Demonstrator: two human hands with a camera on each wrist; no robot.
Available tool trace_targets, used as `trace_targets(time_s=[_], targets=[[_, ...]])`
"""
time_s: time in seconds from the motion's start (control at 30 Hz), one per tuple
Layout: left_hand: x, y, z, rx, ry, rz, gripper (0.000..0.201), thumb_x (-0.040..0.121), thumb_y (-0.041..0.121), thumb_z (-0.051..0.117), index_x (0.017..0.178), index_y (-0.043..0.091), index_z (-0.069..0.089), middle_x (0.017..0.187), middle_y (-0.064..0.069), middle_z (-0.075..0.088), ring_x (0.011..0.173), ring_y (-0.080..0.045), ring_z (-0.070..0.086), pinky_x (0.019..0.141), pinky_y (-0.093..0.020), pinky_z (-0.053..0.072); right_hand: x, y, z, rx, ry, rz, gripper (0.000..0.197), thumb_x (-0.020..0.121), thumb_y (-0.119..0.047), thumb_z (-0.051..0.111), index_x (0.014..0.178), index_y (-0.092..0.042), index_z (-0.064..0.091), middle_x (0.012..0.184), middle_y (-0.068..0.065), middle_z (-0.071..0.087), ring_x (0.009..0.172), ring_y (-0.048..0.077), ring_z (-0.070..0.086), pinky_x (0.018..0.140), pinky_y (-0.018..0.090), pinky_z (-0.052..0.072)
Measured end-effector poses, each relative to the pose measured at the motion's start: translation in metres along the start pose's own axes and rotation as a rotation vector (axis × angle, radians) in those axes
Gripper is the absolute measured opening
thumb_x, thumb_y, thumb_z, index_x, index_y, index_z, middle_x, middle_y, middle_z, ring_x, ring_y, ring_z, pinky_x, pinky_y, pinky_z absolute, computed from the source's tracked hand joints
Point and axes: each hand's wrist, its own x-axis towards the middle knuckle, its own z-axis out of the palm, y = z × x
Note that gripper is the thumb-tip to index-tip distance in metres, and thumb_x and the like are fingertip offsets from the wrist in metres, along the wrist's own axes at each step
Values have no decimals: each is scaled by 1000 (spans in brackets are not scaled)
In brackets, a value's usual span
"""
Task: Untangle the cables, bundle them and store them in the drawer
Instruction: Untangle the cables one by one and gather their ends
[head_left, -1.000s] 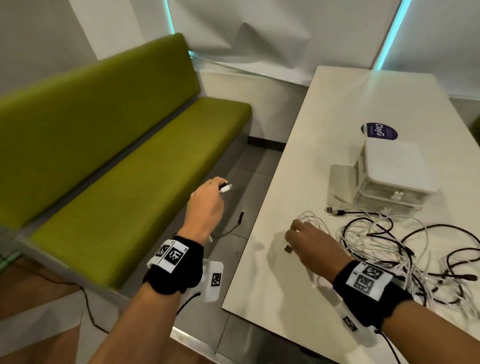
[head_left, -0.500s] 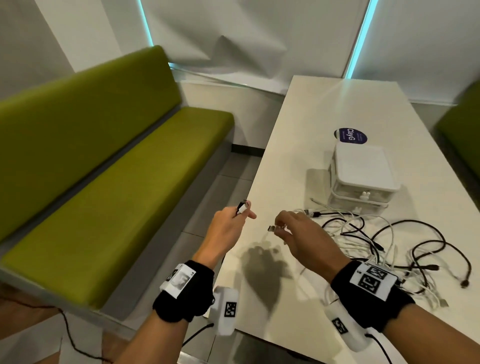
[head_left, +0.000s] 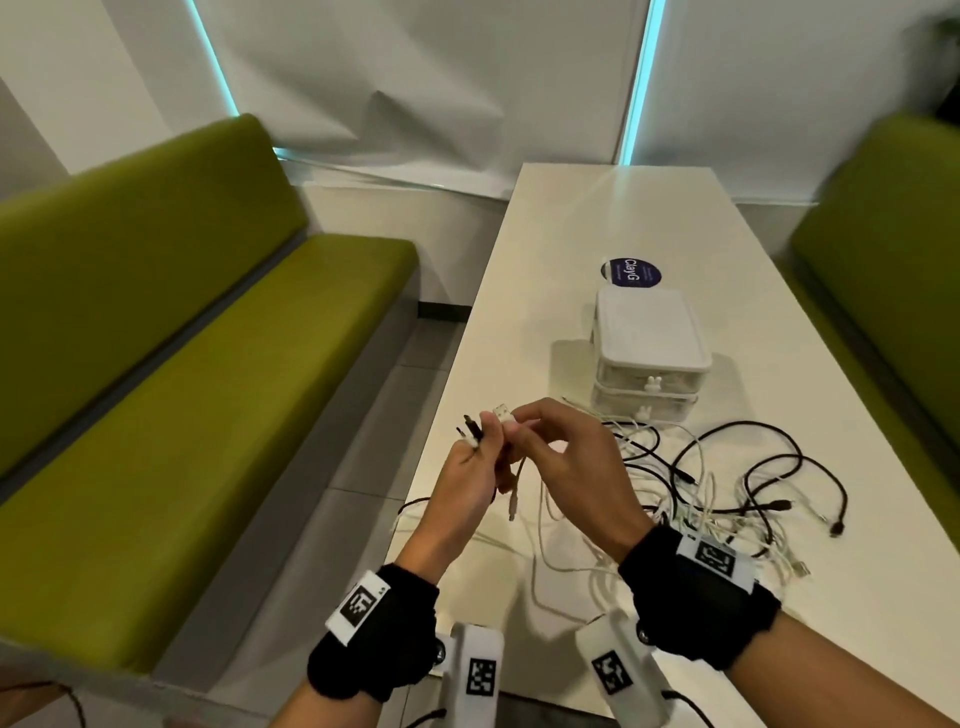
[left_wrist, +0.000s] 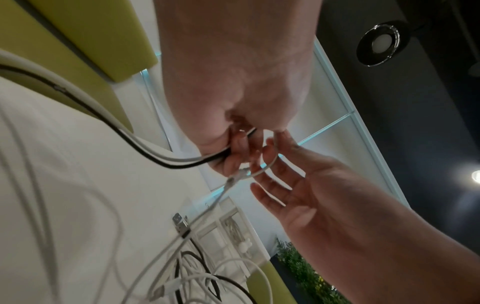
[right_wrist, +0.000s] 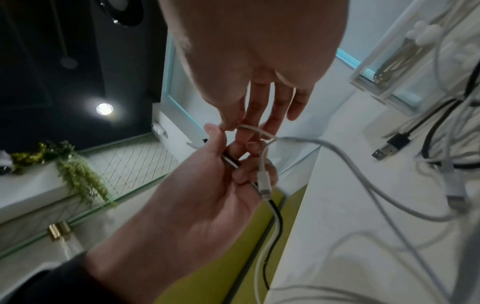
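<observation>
My left hand (head_left: 480, 447) grips a black cable and a white cable (left_wrist: 155, 158) together, their plug ends (head_left: 470, 431) sticking up above the fist. My right hand (head_left: 511, 421) pinches another white cable (right_wrist: 249, 128) between thumb and forefinger, its USB plug (head_left: 501, 413) pointing up and its other fingers spread. A white connector (right_wrist: 263, 181) dangles between the hands. Both hands hover over the table's left edge. A tangle of black and white cables (head_left: 727, 493) lies on the white table (head_left: 519, 322). Behind it stands a white two-drawer box (head_left: 649, 353), both drawers closed.
Green benches flank the table on the left (head_left: 182, 389) and right (head_left: 893, 291). A round blue sticker (head_left: 630, 271) lies behind the drawer box. Grey floor (head_left: 374, 467) shows left of the table. A loose black USB plug (right_wrist: 389, 148) lies near the tangle.
My left hand swung right from over the floor with its cable ends. My right hand lifted its plug off the table, and the two hands now meet. The view turned right.
</observation>
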Motion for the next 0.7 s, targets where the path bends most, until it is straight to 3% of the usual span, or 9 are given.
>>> trace_targets(time_s=[0.03, 0.13, 0.2, 0.27, 0.4, 0.5, 0.6, 0.67, 0.7], targets=[[-1, 2, 2, -18, -8, 0, 59, 94, 59, 24, 101, 26, 73, 93, 6, 74, 73, -7, 58, 67, -22, 44, 0, 0, 0, 7, -7, -3, 8, 91, -24, 65, 87, -22, 72, 71, -6, 72, 73, 7, 68, 73, 18, 49], [0, 3, 4, -23, 4, 0, 63, 91, 64, 27, 89, 19, 70, 69, 3, 58, 64, -12, 46, 67, -32, 39, -1, 4, -1, 36, -61, -11, 17, 95, -20, 59, 99, -23, 75, 75, -17, 70, 74, 3, 65, 71, 21, 49], [1, 1, 4, -17, 15, 4, 74, 88, 68, 29, 93, 4, 65, 72, -8, 53, 69, -17, 47, 67, -34, 39, -1, 7, -1, 8, -108, -19, 23, 98, -16, 53, 110, -22, 72, 77, -21, 67, 78, 0, 62, 71, 13, 45], [3, -3, 5, -49, 1, 9, 79, 87, 71, 32, 95, -2, 63, 79, -15, 52, 78, -23, 48, 72, -38, 41, -2, 10, -1, -16, -155, 3, 30, 100, -14, 50, 126, -22, 63, 87, -22, 64, 84, -6, 60, 76, 8, 42], [5, -3, 8, -106, -52, 31, 71, 79, 79, 40, 98, 20, 74, 87, -17, 55, 84, -26, 48, 78, -41, 42, -5, 11, -3, 69, -204, 51, 54, 100, -5, 46, 148, -25, 32, 93, -3, 64, 88, 6, 61, 79, 14, 47], [5, -4, 9, -117, -78, 34, 78, 76, 80, 46, 99, 10, 71, 81, -15, 53, 80, -25, 47, 77, -42, 43, -6, 10, -4, 129, -200, 50, 51, 98, -5, 49, 144, -21, 34, 89, -2, 64, 83, 10, 64, 73, 14, 49], [3, 2, 12, -86, -88, 26, 63, 87, 62, 45, 98, 5, 70, 74, -6, 58, 75, -20, 50, 73, -35, 46, -7, 11, -5, 158, -131, 55, 25, 96, -7, 55, 119, -15, 52, 85, -1, 70, 74, 10, 66, 64, 15, 48], [2, 5, 13, -83, -63, 15, 55, 84, 55, 47, 88, 4, 66, 62, 4, 48, 61, -10, 44, 62, -25, 42, -7, 11, -5, 191, -109, 59, 13, 93, 1, 56, 101, -7, 62, 82, 0, 71, 69, 11, 66, 61, 18, 49], [2, 6, 13, -78, -55, 14, 48, 84, 54, 47, 82, 9, 65, 59, 5, 43, 56, -8, 40, 58, -22, 38, -8, 12, -5, 210, -104, 58, 16, 92, 5, 55, 96, -6, 66, 81, 1, 71, 68, 13, 66, 60, 21, 51]])
